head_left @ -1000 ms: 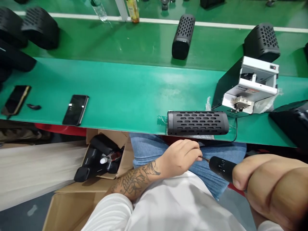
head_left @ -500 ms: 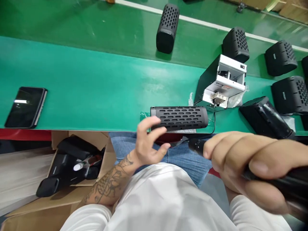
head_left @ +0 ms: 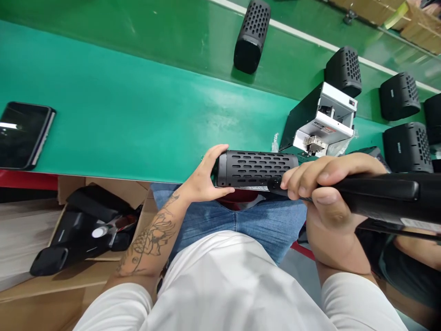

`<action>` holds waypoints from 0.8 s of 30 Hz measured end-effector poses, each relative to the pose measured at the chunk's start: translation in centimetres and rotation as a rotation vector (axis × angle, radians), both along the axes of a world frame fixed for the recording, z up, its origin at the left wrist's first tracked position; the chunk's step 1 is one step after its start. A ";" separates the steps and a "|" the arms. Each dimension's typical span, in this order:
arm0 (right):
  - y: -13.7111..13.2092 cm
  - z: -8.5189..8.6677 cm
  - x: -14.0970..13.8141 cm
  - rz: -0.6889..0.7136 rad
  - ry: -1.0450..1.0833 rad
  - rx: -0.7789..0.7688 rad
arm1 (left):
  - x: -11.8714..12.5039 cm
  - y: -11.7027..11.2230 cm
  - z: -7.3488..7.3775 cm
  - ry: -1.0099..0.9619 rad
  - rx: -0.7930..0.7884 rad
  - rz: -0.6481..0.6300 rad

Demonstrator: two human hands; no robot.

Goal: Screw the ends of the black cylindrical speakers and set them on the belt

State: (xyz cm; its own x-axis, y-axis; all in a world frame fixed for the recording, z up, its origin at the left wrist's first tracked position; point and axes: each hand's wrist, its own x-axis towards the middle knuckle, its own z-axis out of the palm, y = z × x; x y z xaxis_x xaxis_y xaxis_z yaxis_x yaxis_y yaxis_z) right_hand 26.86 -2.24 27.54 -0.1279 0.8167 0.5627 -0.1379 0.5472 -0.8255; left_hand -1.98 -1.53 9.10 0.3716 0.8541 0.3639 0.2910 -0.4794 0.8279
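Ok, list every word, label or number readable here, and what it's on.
Nothing can be read outright.
White machine: red and black front label, too blurred.
Black boxes: small pale mark on each, too small.
Screwdriver: pale sticker, blurred.
Speaker: no print shows.

Speaker (head_left: 257,168) matt black plastic (perforated); bench (head_left: 138,115) smooth green; box (head_left: 51,285) cardboard
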 end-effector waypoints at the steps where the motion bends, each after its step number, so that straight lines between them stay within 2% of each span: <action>1: 0.2 0.0 -0.1 0.010 0.004 0.007 | 0.0 0.0 0.2 0.010 -0.004 -0.001; 8: 1.4 0.2 -1.0 0.082 -0.070 0.009 | -0.1 0.5 1.0 0.080 -0.012 0.025; 15: 0.9 -0.3 -0.4 0.111 -0.132 -0.097 | 0.2 0.8 0.5 0.069 0.098 -0.011; 20: 1.2 0.1 -0.7 0.194 -0.070 -0.099 | 0.5 0.6 0.3 0.053 0.114 -0.006; 24: 1.2 -0.4 -0.6 0.247 -0.046 -0.098 | 0.5 0.5 0.1 0.050 0.137 0.000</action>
State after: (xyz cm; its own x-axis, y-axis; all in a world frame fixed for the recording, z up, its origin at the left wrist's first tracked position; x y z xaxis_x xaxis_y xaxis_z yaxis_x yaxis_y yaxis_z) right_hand 26.24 -1.04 27.09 -0.3539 0.8079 0.4712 -0.2186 0.4184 -0.8816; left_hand -1.46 -0.98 9.17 0.3922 0.7977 0.4582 0.3304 -0.5870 0.7391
